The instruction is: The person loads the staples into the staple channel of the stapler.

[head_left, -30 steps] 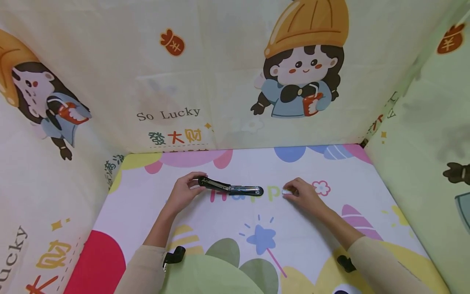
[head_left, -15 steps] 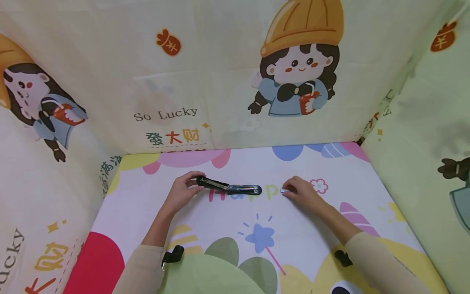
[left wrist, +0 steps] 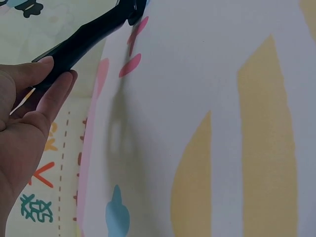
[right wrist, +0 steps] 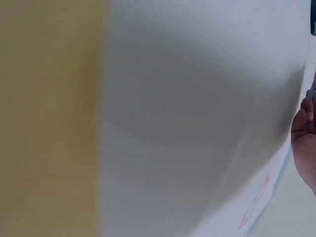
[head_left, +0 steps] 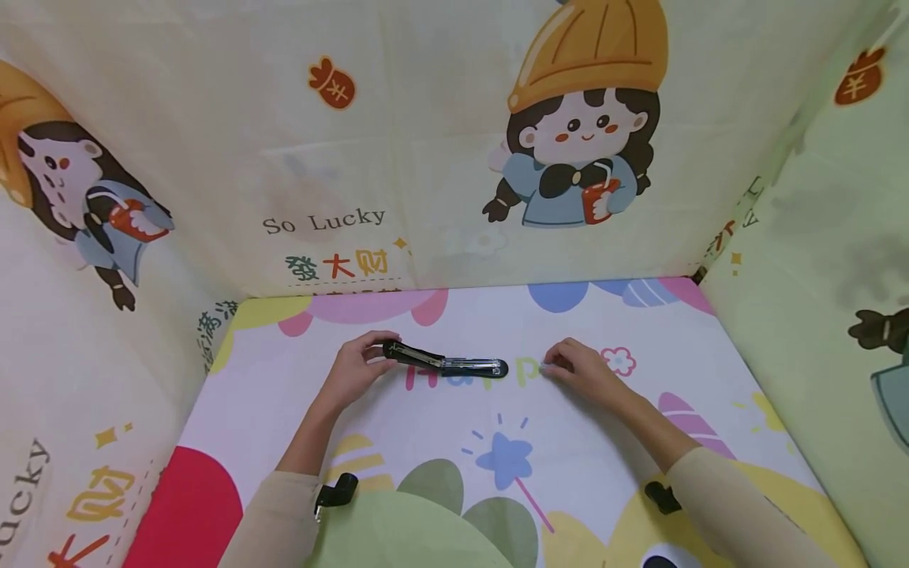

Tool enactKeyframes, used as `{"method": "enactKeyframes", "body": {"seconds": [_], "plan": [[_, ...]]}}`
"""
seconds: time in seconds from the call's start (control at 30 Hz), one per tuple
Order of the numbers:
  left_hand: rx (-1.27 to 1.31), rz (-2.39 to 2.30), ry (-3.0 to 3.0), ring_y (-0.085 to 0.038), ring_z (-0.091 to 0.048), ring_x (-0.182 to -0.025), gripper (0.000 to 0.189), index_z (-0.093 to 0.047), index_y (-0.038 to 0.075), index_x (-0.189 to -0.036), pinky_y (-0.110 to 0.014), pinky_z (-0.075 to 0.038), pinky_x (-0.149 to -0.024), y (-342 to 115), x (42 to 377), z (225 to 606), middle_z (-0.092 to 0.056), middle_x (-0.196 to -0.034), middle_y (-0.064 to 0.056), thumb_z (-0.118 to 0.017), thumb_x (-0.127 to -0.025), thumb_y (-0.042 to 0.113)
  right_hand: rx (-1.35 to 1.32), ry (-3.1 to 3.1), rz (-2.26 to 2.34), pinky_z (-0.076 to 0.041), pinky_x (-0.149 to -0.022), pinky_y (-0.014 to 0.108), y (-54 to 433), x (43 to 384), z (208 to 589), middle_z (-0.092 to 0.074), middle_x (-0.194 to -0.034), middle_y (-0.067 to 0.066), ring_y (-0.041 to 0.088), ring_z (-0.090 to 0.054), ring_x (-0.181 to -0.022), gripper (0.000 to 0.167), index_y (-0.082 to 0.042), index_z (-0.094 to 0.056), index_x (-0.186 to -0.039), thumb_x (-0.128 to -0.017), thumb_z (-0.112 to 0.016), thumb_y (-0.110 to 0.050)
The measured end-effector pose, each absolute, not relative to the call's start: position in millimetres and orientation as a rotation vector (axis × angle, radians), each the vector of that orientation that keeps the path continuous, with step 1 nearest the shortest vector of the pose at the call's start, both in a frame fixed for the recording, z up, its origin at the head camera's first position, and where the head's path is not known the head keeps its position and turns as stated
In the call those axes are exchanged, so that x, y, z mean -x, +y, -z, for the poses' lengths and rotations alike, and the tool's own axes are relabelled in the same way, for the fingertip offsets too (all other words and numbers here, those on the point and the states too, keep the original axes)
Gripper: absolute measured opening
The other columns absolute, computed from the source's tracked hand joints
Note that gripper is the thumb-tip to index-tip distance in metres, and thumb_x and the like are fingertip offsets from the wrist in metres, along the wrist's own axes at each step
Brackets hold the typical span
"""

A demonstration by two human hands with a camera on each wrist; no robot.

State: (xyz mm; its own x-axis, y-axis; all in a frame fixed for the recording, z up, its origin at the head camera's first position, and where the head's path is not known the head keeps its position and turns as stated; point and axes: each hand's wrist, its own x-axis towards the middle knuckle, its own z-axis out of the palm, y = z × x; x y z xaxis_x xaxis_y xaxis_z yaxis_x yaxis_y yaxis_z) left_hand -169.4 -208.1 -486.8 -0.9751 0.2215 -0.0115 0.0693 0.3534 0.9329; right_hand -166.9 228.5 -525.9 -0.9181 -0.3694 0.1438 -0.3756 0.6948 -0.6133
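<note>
An opened stapler [head_left: 442, 364] is over the table [head_left: 440, 422], toward its far edge. The left hand's [head_left: 353, 371] grip is closed, thumb and fingers pinching the end nearer the table's left edge. Toward the right edge, the right hand's [head_left: 584, 371] grip is nearly closed, seemingly on a small pale piece [head_left: 544, 367], mostly hidden.

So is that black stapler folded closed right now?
No, the head view shows the black stapler hinged wide open, its two halves spread apart, with the left hand gripping one end.
</note>
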Motion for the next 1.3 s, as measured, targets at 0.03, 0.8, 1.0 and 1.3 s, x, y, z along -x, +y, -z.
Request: {"method": "enactKeyframes", "body": {"seconds": [0.03,0.8,1.0,1.3], "plan": [[-0.263,-1.688,2.470,-0.040,-0.064,-0.125,0.049,-0.062,0.000,-0.138,-0.029,-0.059,-0.093,-208,169,487,-0.060,-0.140,-0.022,-0.072,-0.091,-0.008,-0.644,-2.882,-1.044,-0.050,-0.073,0.025,227,168,525,-0.065,-0.095,0.001,0.012,-0.055,-0.083,0.013,-0.011,-0.071,-0.102,-0.092,-0.078,-0.011],[-0.264,-1.719,2.460,-0.039,-0.066,-0.121,0.045,-0.065,0.003,-0.133,-0.026,-0.060,-0.090,-207,166,483,-0.062,-0.137,-0.020,-0.075,-0.090,-0.006,-0.840,-2.777,-1.077,-0.058,-0.076,0.029,180,181,499,-0.070,-0.100,0.001,0.015,-0.067,-0.087,0.015,-0.009,-0.072,-0.106,-0.092,-0.077,-0.007],[-0.253,-1.721,2.451,-0.038,-0.066,-0.120,0.046,-0.066,0.004,-0.134,-0.024,-0.060,-0.088,-207,168,483,-0.062,-0.136,-0.019,-0.075,-0.090,-0.004,-0.883,-2.820,-1.033,-0.059,-0.080,0.032,164,188,493,-0.069,-0.104,0.003,0.016,-0.069,-0.094,0.017,-0.009,-0.072,-0.110,-0.094,-0.076,-0.008],[-0.249,-1.676,2.470,-0.041,-0.066,-0.119,0.045,-0.064,0.000,-0.134,-0.022,-0.059,-0.085,-201,163,469,-0.062,-0.136,-0.022,-0.073,-0.090,-0.006,-0.949,-2.880,-0.992,-0.060,-0.085,0.035,135,196,486,-0.068,-0.106,0.005,0.020,-0.071,-0.098,0.015,-0.008,-0.073,-0.112,-0.097,-0.071,-0.009]]}}
